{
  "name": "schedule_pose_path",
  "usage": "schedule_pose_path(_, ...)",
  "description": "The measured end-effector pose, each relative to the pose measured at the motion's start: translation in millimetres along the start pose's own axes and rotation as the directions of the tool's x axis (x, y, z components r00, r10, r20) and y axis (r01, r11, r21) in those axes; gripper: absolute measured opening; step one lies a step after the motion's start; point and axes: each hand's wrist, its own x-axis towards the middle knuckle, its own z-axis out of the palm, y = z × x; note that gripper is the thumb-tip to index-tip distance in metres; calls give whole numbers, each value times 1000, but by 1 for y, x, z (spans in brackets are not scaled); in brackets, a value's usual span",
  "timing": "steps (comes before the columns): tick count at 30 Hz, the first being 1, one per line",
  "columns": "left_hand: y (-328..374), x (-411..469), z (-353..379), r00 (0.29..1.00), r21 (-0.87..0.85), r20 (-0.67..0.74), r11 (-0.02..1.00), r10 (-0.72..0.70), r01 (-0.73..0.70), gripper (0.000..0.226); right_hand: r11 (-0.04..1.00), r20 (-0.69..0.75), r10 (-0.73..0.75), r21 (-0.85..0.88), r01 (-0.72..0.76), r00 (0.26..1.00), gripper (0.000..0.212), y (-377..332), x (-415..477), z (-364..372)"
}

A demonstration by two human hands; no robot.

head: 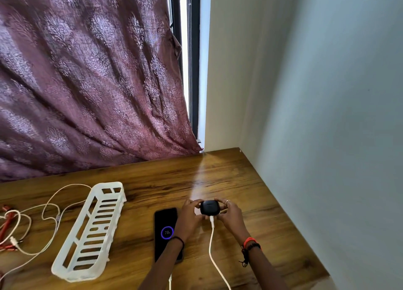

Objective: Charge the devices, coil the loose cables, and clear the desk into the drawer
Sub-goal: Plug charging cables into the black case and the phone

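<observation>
The widest bare stretch of the wooden desk lies centre right of the frame, from the curtain hem down to the earbuds case. The wall closes the right side along the desk edge. Lower centre is crowded: the phone, the case and its white charging cable lie close together. A white slotted tray bars the lower left diagonally, with tangled cables beyond it at the left edge.

both hands gripping black earbuds case, white cable plugged in
</observation>
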Motion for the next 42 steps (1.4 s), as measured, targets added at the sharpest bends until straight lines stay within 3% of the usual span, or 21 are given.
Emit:
schedule_pose_path(15, -13, -5, 12, 997, 102, 42, 992, -72, 67, 55, 1000, 49, 20, -2, -20, 999, 53, 20, 4, 12)
schedule_pose_path(30, -11, 7, 3, 978, 145, 144, 981, -148, 127, 68, 988, 113, 91, -138, -75, 989, 64, 14, 10, 0)
schedule_pose_path(35, -5, 6, -11, 984, 136, 115, 983, -139, 123, 60, 985, 23, 103, -142, -99, 994, 64, 1, 16, -10)
schedule_pose_path(42, 13, -6, -72, 992, 16, -90, 996, -85, 86, 36, 999, -80, -2, 39, 5, 997, 34, -50, 21, 4)
